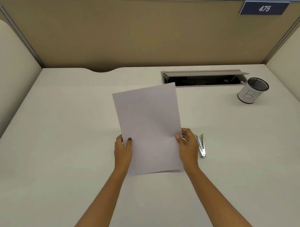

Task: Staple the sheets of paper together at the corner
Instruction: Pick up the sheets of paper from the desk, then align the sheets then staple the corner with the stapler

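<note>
Table (59, 136) space is not your problem; the pale surface around you is wide and mostly bare. Risk sits in the sheets of paper (148, 127), which you hold up off it, tilted a little to the left, with the top corners free and unsupported. Your left hand (123, 150) pinches the lower left edge, thumb on the front face, and your right hand (188, 144) pinches the lower right edge the same way. Whether the sheets are squared to each other cannot be told from here; if they have slid apart, a staple at the corner would miss the lower ones. The stapler (201, 145) lies on the table just beside your right hand. Letting go on that side to reach it leaves one pinch holding everything, and the stack may droop or fan. The labelled cup (253, 90) stands well apart at the far right.
</note>
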`<state>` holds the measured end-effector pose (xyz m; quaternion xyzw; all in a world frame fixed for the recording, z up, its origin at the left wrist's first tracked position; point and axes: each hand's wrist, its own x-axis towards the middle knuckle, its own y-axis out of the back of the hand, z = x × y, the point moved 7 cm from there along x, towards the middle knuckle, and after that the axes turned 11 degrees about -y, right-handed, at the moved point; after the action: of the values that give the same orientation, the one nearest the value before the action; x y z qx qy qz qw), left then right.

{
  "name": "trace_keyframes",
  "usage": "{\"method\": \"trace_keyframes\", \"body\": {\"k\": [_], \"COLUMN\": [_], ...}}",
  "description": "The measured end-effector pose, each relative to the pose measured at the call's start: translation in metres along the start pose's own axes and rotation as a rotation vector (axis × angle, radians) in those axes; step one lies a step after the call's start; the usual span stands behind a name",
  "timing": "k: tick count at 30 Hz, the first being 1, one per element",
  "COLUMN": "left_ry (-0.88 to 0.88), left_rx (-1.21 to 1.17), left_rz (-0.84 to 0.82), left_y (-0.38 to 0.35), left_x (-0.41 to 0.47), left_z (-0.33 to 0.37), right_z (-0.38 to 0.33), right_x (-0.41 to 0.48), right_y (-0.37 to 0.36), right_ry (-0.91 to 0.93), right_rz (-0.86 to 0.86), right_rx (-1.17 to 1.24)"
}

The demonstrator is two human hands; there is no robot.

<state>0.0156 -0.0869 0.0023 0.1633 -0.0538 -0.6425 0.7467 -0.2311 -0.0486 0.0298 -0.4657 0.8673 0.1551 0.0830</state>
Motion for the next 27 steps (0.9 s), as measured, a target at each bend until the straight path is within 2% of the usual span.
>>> {"method": "trace_keyframes", "body": {"k": [5,12,20,27], "left_ry": [-0.169,-0.319,-0.278,-0.313], "left_rx": [-0.078,-0.138,-0.131,-0.121], "left_rz": [0.124,0.276,0.281,0.335], "left_y": [0.009,0.016,0.016,0.02], "left_x": [-0.002,-0.009,-0.021,-0.026], "left_z": [0.041,0.068,0.047,0.05], "right_z": [-0.026,-0.032,-0.01,-0.016], "right_x": [-0.011,-0.015,-0.017,-0.02], "right_y": [-0.005,-0.01,-0.01,-0.01], "right_ry": [0.192,0.26,0.2,0.204], "right_rz": [0.041,0.081,0.105,0.098], "right_rx": [0.101,0.125,-0.002,-0.001]}}
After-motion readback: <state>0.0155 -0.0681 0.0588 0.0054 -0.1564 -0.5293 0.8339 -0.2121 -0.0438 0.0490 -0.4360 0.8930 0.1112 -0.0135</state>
